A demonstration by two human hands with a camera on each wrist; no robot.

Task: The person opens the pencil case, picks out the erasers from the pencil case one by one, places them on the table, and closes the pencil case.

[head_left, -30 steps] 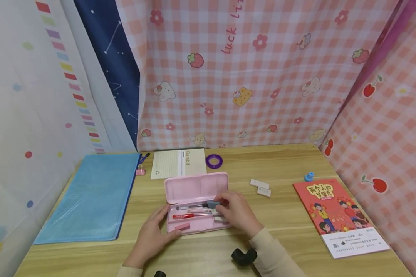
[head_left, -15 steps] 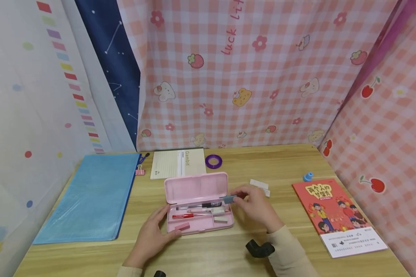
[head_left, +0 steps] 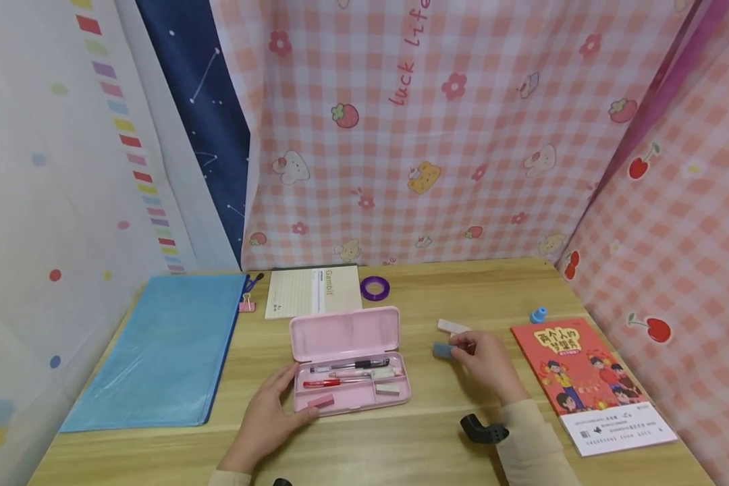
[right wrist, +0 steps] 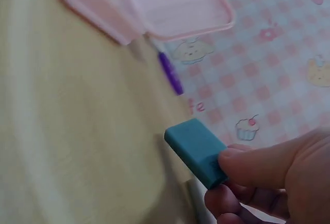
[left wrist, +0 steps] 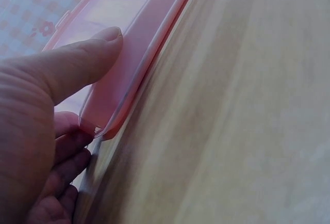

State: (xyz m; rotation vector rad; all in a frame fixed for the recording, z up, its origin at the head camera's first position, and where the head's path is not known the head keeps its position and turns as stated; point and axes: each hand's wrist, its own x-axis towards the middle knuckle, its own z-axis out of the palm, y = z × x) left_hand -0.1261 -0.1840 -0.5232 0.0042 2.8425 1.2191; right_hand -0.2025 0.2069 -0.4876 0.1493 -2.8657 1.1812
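A pink pencil case point(head_left: 344, 335) lies with its lid raised. My left hand point(head_left: 270, 418) holds its left end, the thumb point(left wrist: 98, 53) over the near wall and the other fingers curled at the corner. Inside the case are a black pen point(head_left: 364, 365), a red pen point(head_left: 322, 383), a pink eraser point(head_left: 322, 401) and a pale eraser point(head_left: 387, 389). To the right of the case, my right hand point(head_left: 491, 364) pinches a teal-blue eraser point(right wrist: 195, 149) between thumb and fingers above the table. Just behind it lies a white eraser point(head_left: 452, 327), with whatever is beside it partly hidden by the hand.
A blue folder point(head_left: 164, 351) covers the left of the table, a pink binder clip point(head_left: 247, 306) beside it. Behind the case are a notepad point(head_left: 298, 291) and a purple tape roll point(head_left: 374, 288). A red book point(head_left: 574, 364) and small blue object point(head_left: 538, 314) are at right.
My right hand has carried the teal-blue eraser out of the pencil case and rightward, close to the white eraser. The left hand has stayed on the case.
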